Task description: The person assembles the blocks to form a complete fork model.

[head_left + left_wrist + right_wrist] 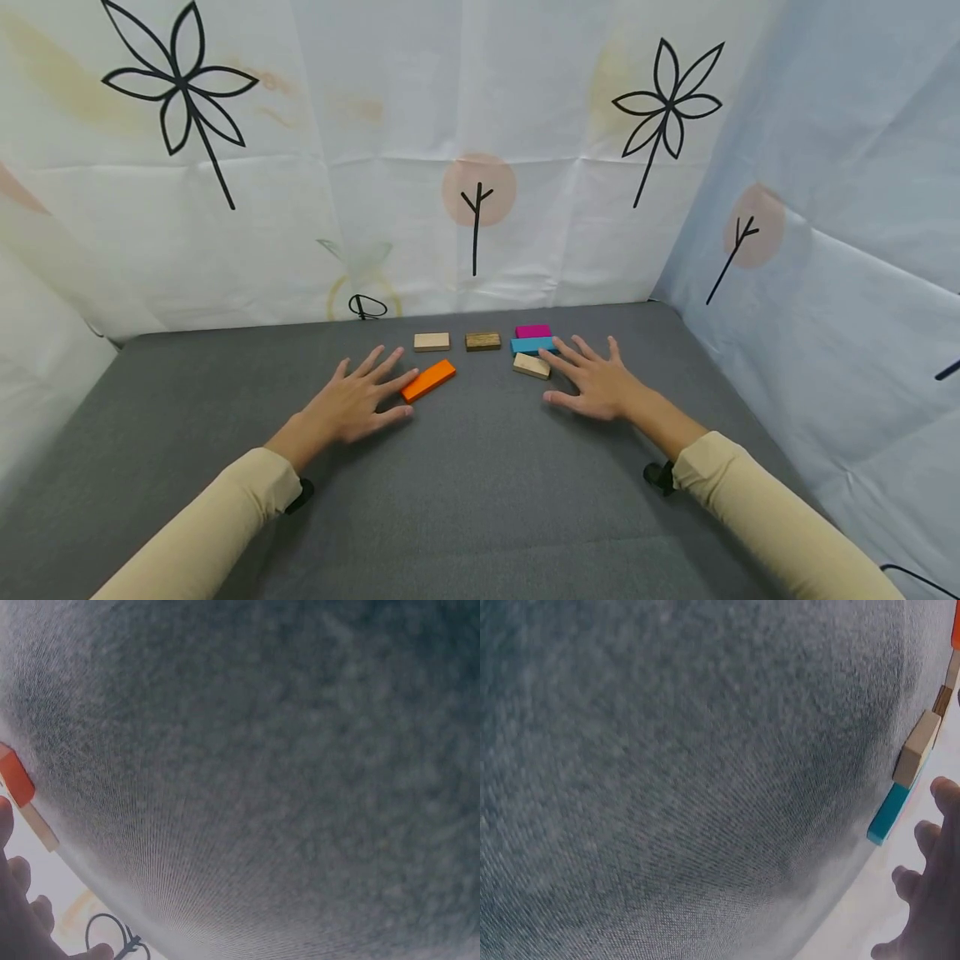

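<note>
My left hand (351, 406) spreads its fingers just left of an orange block (429, 381), its fingertips overlapping the block's near end in the head view. On the other side my right hand (597, 386) has its fingers spread too, with fingertips right at a blue block (531, 345) and a pale wooden block (532, 366). A magenta block (533, 331) lies just behind the blue one. Between the hands, farther back, are a second pale wooden block (431, 342) and a darker brown wooden block (482, 341). Neither hand grips anything.
The blocks lie on a grey cloth-covered table (465, 492). White curtains (405, 100) printed with leaves and trees rise behind and along the sides. A black cable (918, 573) shows at the lower right.
</note>
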`<act>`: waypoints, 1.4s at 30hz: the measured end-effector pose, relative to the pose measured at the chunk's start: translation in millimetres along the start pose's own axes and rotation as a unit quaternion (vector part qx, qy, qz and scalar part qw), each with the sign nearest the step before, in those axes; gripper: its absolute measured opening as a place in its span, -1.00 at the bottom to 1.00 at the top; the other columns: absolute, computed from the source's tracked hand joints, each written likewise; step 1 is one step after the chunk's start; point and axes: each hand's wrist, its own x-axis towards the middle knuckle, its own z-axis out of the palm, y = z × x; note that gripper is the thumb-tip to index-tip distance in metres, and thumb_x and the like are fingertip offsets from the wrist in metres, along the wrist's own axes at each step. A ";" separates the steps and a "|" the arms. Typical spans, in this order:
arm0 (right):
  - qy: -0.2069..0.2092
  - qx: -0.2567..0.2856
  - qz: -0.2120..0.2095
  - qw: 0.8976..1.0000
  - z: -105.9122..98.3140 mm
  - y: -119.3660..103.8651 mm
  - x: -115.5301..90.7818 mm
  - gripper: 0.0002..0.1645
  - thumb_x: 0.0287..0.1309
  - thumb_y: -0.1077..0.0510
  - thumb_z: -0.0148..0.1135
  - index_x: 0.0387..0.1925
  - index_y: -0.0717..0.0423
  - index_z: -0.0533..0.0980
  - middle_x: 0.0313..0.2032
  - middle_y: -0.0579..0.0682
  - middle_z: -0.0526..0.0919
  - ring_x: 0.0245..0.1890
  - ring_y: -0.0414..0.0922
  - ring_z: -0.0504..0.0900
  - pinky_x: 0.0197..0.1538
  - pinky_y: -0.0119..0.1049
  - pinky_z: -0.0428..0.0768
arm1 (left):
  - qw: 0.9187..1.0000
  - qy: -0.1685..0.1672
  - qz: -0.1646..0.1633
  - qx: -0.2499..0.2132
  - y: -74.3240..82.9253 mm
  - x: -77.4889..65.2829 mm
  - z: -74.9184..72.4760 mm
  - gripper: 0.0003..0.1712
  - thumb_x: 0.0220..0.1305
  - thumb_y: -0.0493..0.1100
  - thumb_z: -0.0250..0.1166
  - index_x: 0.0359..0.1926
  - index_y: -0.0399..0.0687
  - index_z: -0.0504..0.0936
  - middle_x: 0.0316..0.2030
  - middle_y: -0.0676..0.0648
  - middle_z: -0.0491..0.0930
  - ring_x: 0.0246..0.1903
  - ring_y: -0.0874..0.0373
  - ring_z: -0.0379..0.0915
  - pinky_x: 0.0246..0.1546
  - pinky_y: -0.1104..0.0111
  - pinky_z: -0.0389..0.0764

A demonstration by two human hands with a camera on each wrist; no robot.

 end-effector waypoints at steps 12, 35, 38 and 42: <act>-0.015 0.024 -0.046 0.999 1.3 -6.4 -4.1 -0.08 0.36 -0.42 -0.06 0.57 -0.11 0.06 0.54 0.00 0.07 0.51 0.18 0.04 0.34 0.47 -0.18 | 1.000 -0.013 0.000 -0.017 1.4 -1.3 1.2 -0.22 0.44 0.38 -0.04 0.52 0.12 0.25 0.55 -0.16 -0.01 0.50 -0.24 -0.10 0.26 -0.37 0.08; -0.021 0.059 -0.014 0.998 1.2 0.7 2.1 -0.11 0.41 -0.39 -0.10 0.57 -0.05 0.07 0.54 0.06 0.05 0.52 0.18 0.00 0.39 0.39 -0.21 | 1.000 -0.011 0.002 -0.022 2.2 -2.5 5.5 -0.20 0.43 0.36 0.01 0.53 0.14 0.21 0.55 -0.17 -0.03 0.50 -0.24 -0.10 0.25 -0.35 0.12; -0.025 0.063 -0.006 0.998 1.6 3.6 3.0 -0.11 0.41 -0.38 -0.09 0.57 -0.03 0.07 0.54 0.08 0.05 0.52 0.19 0.01 0.40 0.39 -0.20 | 1.000 -0.011 0.005 -0.021 2.9 -3.0 4.3 -0.21 0.43 0.36 0.00 0.53 0.12 0.23 0.54 -0.18 -0.01 0.49 -0.26 -0.08 0.24 -0.35 0.14; -0.026 0.071 -0.003 0.997 1.8 5.6 3.6 -0.11 0.42 -0.37 -0.08 0.56 -0.01 0.07 0.54 0.09 0.04 0.52 0.18 0.01 0.40 0.38 -0.19 | 1.000 -0.015 0.006 -0.019 3.1 -3.1 4.7 -0.20 0.43 0.37 0.00 0.53 0.14 0.21 0.55 -0.17 -0.02 0.49 -0.24 -0.08 0.25 -0.35 0.13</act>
